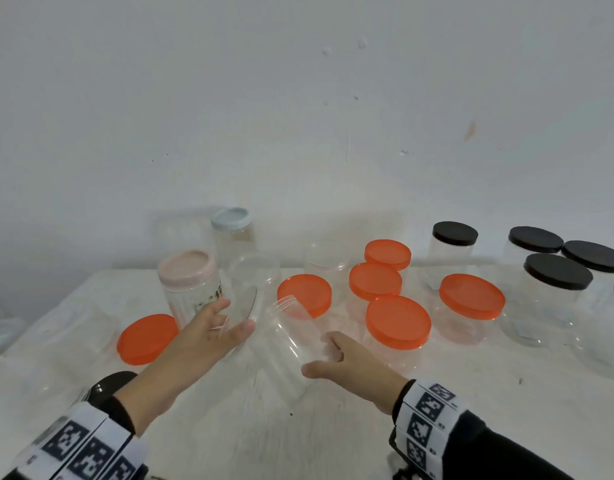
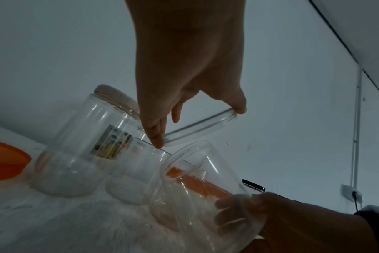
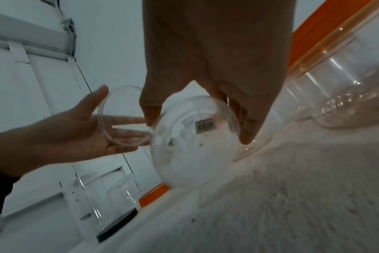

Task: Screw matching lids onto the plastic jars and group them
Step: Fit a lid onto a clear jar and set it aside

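My right hand grips the base of a clear lidless jar, which is tilted with its threaded mouth pointing up and to the left. In the right wrist view my fingers wrap the jar's round bottom. My left hand pinches a transparent lid between thumb and fingers, just left of the jar's mouth and apart from it. The left wrist view shows that lid held edge to edge above the jar's open mouth.
A pink-lidded jar and a blue-lidded jar stand behind my left hand, with open clear jars nearby. Several orange-lidded jars fill the middle, an orange lid sits front left, and black-lidded jars crowd the right.
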A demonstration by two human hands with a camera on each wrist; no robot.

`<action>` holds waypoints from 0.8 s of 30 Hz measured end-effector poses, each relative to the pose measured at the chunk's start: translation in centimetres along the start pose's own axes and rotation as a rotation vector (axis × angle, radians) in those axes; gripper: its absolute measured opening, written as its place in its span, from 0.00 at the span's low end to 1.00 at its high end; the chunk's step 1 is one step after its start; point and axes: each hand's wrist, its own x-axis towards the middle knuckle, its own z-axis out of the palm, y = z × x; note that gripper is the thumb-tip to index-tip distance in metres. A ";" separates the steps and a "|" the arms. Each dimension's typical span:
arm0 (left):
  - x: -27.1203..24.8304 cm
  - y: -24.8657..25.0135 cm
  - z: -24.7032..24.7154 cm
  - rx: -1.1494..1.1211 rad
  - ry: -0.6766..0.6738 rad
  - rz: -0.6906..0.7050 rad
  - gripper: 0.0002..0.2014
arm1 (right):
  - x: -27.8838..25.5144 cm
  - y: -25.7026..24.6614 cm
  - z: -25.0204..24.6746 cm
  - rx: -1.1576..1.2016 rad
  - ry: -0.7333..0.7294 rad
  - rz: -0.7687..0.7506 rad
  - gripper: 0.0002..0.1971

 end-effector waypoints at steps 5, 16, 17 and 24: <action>0.3 0.5 1.1 0.037 0.030 0.094 0.49 | 0.8 1.8 0.5 -0.089 -0.060 -0.036 0.49; 0.8 0.7 4.0 0.257 -0.103 0.230 0.59 | 0.2 3.8 -0.4 -0.110 -0.132 -0.031 0.59; 0.8 0.7 4.4 0.284 -0.123 0.238 0.61 | 0.3 3.8 -0.4 -0.070 -0.126 -0.052 0.60; 1.0 0.9 7.0 0.488 -0.188 0.303 0.56 | 0.3 3.6 0.2 0.019 -0.108 -0.112 0.52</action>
